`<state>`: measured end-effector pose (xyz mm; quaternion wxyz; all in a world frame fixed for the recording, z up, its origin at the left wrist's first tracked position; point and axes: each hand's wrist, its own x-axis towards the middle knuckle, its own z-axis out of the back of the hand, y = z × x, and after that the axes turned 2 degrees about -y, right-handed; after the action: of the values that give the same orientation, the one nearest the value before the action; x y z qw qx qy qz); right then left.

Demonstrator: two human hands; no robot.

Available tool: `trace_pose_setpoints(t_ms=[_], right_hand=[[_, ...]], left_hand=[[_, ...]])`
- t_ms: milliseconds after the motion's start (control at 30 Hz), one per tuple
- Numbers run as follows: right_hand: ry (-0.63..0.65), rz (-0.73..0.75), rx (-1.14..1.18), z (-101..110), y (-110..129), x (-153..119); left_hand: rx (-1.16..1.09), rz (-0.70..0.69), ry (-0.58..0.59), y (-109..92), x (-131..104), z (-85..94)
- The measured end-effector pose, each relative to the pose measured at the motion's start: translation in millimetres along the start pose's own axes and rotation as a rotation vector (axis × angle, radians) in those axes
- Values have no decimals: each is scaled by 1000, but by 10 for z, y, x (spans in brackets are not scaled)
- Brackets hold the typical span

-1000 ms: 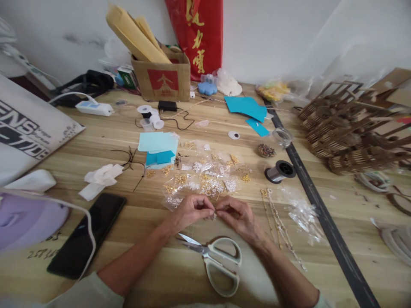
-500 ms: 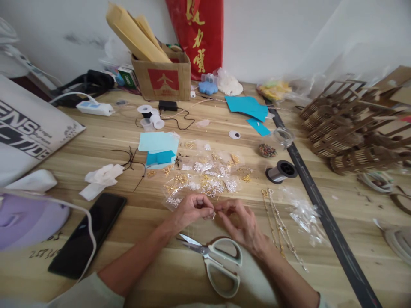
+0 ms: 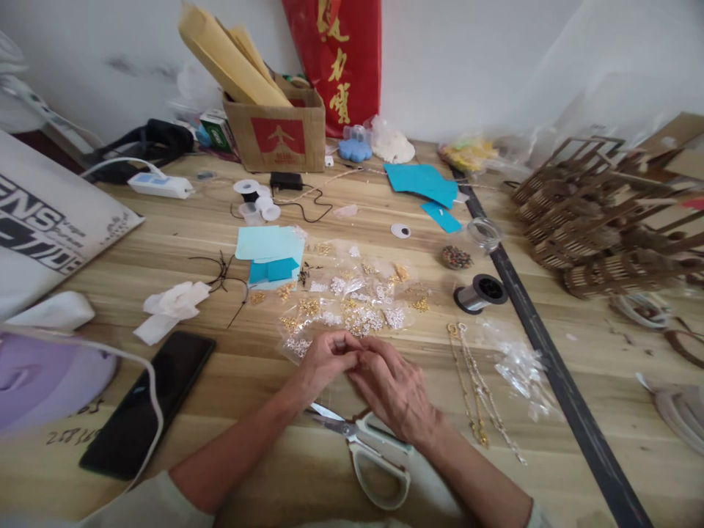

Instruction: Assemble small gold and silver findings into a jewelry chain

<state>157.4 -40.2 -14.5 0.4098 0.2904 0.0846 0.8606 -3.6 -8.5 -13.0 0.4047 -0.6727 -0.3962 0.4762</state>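
My left hand [image 3: 328, 361] and my right hand [image 3: 393, 385] meet fingertip to fingertip at the middle of the wooden table. Both are closed in a pinch; what lies between the fingers is too small and too covered to make out. Just beyond them are clear bags of small gold and silver beads [image 3: 363, 319]. A pair of scissors [image 3: 379, 477] with pale handles lies under and in front of my right hand, which covers part of the upper handle. To the right, gold and silver chains [image 3: 478, 381] are stretched out on the wood.
A wire spool [image 3: 480, 295], a jar of dark beads [image 3: 456, 257] and crumpled clear bags [image 3: 522, 370] lie to the right. Leftward are a black phone [image 3: 151, 403] and crumpled tissue [image 3: 173, 308]. Blue card [image 3: 272, 271] lies behind the beads; a cardboard box [image 3: 275, 139] stands at the wall.
My right hand has moved left and turned over toward my left hand, so the fingers now touch and overlap. It now covers part of the scissors' upper handle.
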Motion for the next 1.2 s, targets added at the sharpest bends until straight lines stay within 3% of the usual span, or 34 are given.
trace_pose_setpoints(t_ms=[167,467,800,1000,1200], right_hand=[[-52,20,-51,11,20,34],[-18,4,11,17,-25,-5],[-102,-274,553,-9,-89,20],[-159,-369,642,7,-76,27],[-69,-424,671,14,-73,23]], left_hand=[[-40,7,-20,0,-5,-21],[-47,-12,-3,30,8,-5],[146,-141,13,172,30,15],[209,-184,-13,150,12,7],[365,-322,-77,120,-31,-22]])
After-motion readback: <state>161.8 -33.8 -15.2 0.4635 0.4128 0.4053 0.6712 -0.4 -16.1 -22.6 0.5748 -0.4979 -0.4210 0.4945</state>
